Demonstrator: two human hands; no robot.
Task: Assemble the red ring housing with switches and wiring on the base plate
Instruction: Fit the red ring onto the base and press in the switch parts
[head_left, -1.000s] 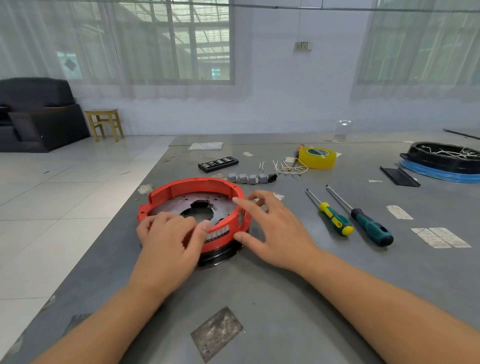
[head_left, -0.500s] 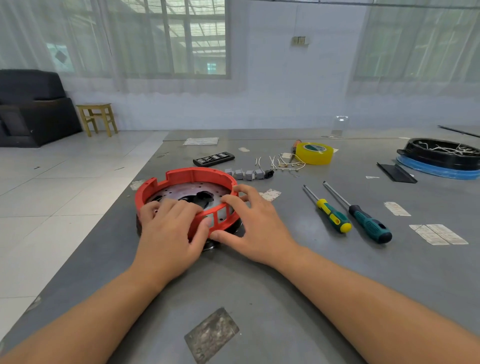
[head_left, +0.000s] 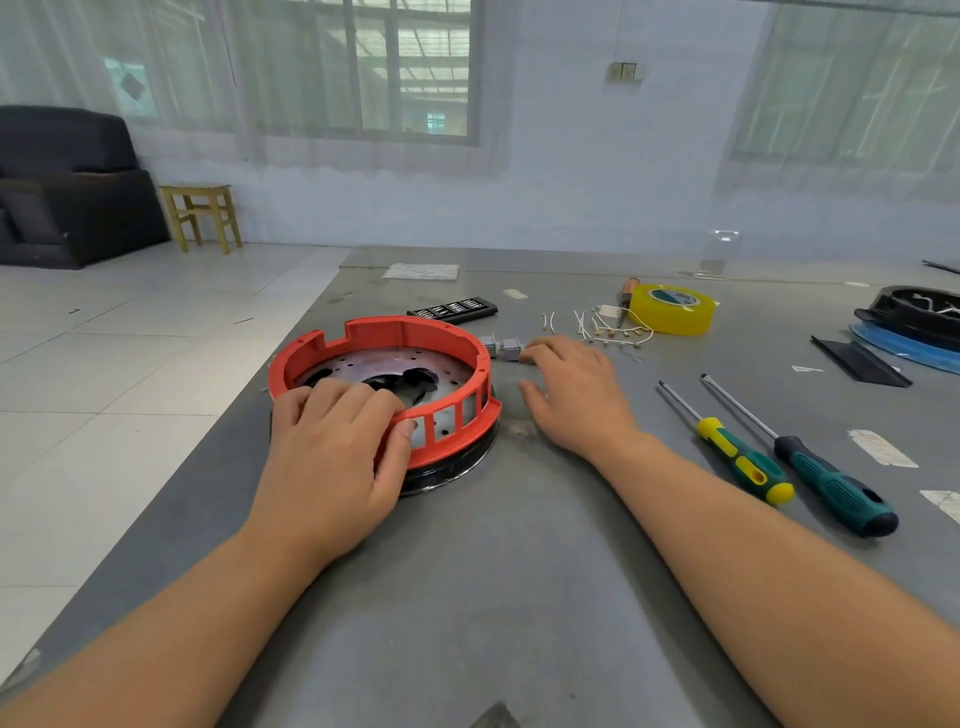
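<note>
The red ring housing (head_left: 415, 332) sits on the round metal base plate (head_left: 395, 364) at the left of the grey table. My left hand (head_left: 332, 452) grips the ring's near rim, fingers curled over it and thumb on the outer wall. My right hand (head_left: 576, 389) hovers just right of the ring, fingers stretched toward the row of small grey switches (head_left: 501, 347); whether it touches them I cannot tell. Short white wires (head_left: 597, 325) lie behind the switches.
A yellow tape roll (head_left: 672, 309) stands behind the wires. Two screwdrivers (head_left: 727, 447) (head_left: 810, 462) lie to the right. A black bit case (head_left: 452, 310) is behind the ring. A black tray on a blue disc (head_left: 919, 322) sits far right. The table's left edge runs close to the ring.
My right hand has let go of the ring's right rim and moved back and right toward the grey switches. My left hand keeps its hold on the near rim.
</note>
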